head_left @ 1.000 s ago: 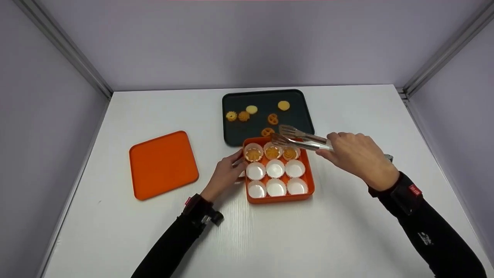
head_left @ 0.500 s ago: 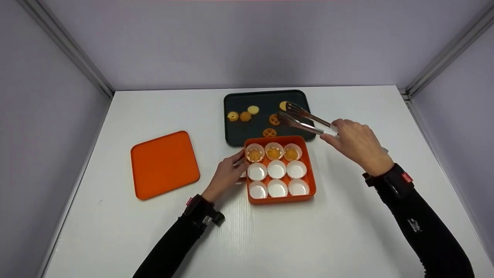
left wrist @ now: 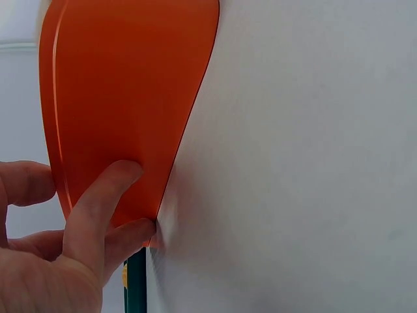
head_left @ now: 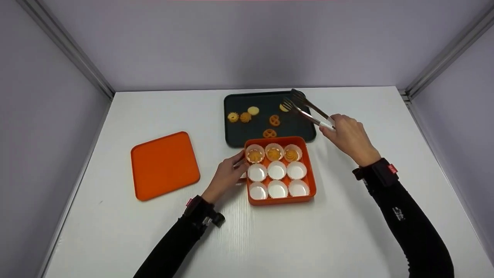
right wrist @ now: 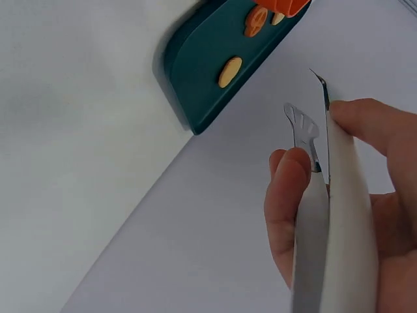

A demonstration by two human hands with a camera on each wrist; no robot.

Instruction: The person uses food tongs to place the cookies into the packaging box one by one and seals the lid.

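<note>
Pale walls (head_left: pixel 251 46) stand around my white table (head_left: pixel 347 231). My right hand (head_left: pixel 349 135) grips the tongs (head_left: pixel 308 116), tips parted; my left hand (head_left: pixel 225 175) touches the orange box (head_left: pixel 283 200) at its left wall, fingers loosely bent. The round cookie (head_left: pixel 283 109) lies on the dark tray (head_left: pixel 243 132), near its far right corner. I expect it to be light, stiff and brittle, best taken gently by 2 opposite edges. In the head view the tongs partly cover it; their height above it is hard to judge.

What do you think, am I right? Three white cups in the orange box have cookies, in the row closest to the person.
Not quite: the three white cups with cookies are in the row nearest the dark green tray, as the head view shows.
</note>
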